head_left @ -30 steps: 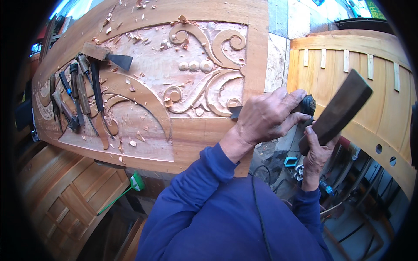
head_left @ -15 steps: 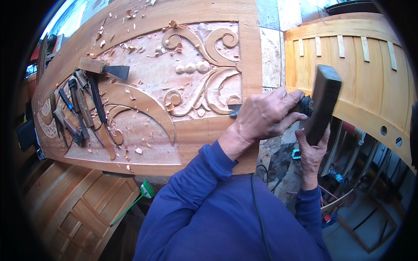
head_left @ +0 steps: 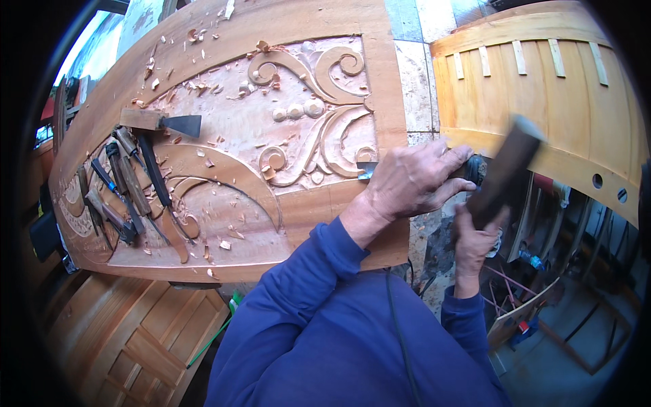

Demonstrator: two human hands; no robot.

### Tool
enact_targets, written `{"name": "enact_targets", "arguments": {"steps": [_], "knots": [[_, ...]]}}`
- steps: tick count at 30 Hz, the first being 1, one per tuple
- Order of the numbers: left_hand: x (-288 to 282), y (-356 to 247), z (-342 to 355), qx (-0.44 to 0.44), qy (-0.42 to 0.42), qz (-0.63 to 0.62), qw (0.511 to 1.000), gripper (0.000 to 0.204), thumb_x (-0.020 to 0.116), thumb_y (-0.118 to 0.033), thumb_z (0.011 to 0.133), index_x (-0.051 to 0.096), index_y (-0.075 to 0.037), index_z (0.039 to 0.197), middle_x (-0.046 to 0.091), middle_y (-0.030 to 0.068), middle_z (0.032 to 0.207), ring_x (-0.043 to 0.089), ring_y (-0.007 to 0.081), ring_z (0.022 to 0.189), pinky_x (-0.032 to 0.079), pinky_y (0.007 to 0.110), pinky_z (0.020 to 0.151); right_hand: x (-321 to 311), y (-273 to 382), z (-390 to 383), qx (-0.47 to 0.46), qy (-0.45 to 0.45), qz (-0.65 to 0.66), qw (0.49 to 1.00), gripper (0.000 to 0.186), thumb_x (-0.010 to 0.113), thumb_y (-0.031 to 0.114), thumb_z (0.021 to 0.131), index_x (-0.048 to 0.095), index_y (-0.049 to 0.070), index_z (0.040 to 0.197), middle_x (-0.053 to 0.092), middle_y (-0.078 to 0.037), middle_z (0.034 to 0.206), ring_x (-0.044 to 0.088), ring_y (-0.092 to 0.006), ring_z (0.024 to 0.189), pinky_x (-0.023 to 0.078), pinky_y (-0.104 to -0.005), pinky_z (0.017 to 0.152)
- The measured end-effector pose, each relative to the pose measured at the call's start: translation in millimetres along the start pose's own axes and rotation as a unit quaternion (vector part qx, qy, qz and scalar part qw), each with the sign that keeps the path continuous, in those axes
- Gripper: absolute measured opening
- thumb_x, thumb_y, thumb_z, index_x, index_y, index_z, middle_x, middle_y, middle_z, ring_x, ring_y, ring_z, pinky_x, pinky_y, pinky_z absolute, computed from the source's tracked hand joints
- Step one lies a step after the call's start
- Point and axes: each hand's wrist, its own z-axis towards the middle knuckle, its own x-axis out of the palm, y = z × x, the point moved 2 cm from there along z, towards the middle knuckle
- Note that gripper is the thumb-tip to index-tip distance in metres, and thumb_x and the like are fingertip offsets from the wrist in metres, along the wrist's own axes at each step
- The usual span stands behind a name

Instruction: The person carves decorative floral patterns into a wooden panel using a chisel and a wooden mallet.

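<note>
My left hand [head_left: 413, 183] is wrapped round a chisel, mostly hidden in my fist. Its dark flat blade [head_left: 367, 168] rests by the lower right scroll of a carved wooden panel [head_left: 329, 200], and its dark handle end [head_left: 477, 169] sticks out to the right. My right hand [head_left: 472, 237] grips a dark wooden mallet [head_left: 505, 173], a long block blurred by motion, tilted just right of the handle end. The mallet's head looks close to the handle; I cannot tell whether they touch. Raised scrolls and beads [head_left: 296, 110] stand out from the panel's pale recessed ground.
Several carving tools [head_left: 125, 180] lie heaped on the panel's left, beside a wide-bladed tool with a wooden handle [head_left: 146, 119]. Shavings are scattered across the carving. A slatted yellow wooden piece [head_left: 542, 102] stands at the right, and a panelled door [head_left: 142, 332] lies low on the left.
The mallet has tilted, its top leaning further right, and my right hand has shifted slightly left. My left hand keeps its grip on the chisel. The whole view has shifted a little.
</note>
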Motion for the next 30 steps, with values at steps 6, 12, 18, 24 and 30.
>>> {"name": "enact_targets", "arguments": {"steps": [6, 12, 18, 24, 30], "knots": [[-1.2, 2.2, -6.3, 0.007, 0.031, -0.017, 0.999, 0.051, 0.073, -0.051, 0.091, 0.065, -0.013, 0.125, 0.061, 0.0080, 0.084, 0.068, 0.0265, 0.070, 0.051, 0.038, 0.054, 2.5, 2.1, -16.4, 0.094, 0.008, 0.165, 0.982, 0.081, 0.083, 0.003, 0.088, 0.038, 0.009, 0.156, 0.065, -0.004, 0.113, 0.063, -0.0129, 0.098, 0.053, -0.0294, 0.089], [-9.1, -0.9, -9.7, 0.056, 0.049, -0.019, 0.997, 0.052, 0.074, -0.048, 0.090, 0.067, -0.018, 0.132, 0.059, 0.0050, 0.079, 0.065, 0.0251, 0.063, 0.051, 0.036, 0.053, 9.7, -1.6, -36.8, 0.084, 0.016, 0.142, 0.986, 0.082, 0.082, 0.005, 0.090, 0.036, 0.009, 0.157, 0.064, -0.006, 0.120, 0.064, -0.0148, 0.105, 0.052, -0.0309, 0.092], [-27.2, -66.3, -33.5, 0.215, 0.002, -0.107, 0.971, 0.055, 0.063, -0.031, 0.096, 0.057, -0.005, 0.144, 0.048, 0.0042, 0.078, 0.057, 0.0171, 0.065, 0.047, 0.032, 0.056, 1.6, -4.5, -53.0, 0.131, -0.063, 0.294, 0.945, 0.083, 0.082, 0.006, 0.088, 0.037, 0.009, 0.157, 0.062, -0.004, 0.122, 0.063, -0.0159, 0.106, 0.052, -0.0341, 0.097], [-96.5, 9.9, -95.9, 0.043, -0.173, -0.199, 0.964, 0.053, 0.068, -0.001, 0.090, 0.050, -0.001, 0.140, 0.064, 0.0191, 0.123, 0.064, 0.0325, 0.110, 0.052, 0.049, 0.094, 3.9, 36.1, -56.8, 0.144, -0.082, 0.207, 0.964, 0.081, 0.082, 0.003, 0.086, 0.039, 0.006, 0.155, 0.064, -0.004, 0.117, 0.064, -0.0150, 0.103, 0.052, -0.0323, 0.095], [-160.2, 37.8, -82.1, -0.308, -0.219, -0.339, 0.861, 0.051, 0.062, -0.016, 0.106, 0.037, -0.006, 0.148, 0.064, 0.0168, 0.121, 0.075, 0.0264, 0.092, 0.067, 0.033, 0.071, 14.2, 59.7, -66.1, 0.139, -0.038, 0.214, 0.966, 0.077, 0.083, 0.002, 0.085, 0.043, 0.005, 0.151, 0.065, -0.004, 0.113, 0.064, -0.0130, 0.098, 0.053, -0.0294, 0.091]]}}
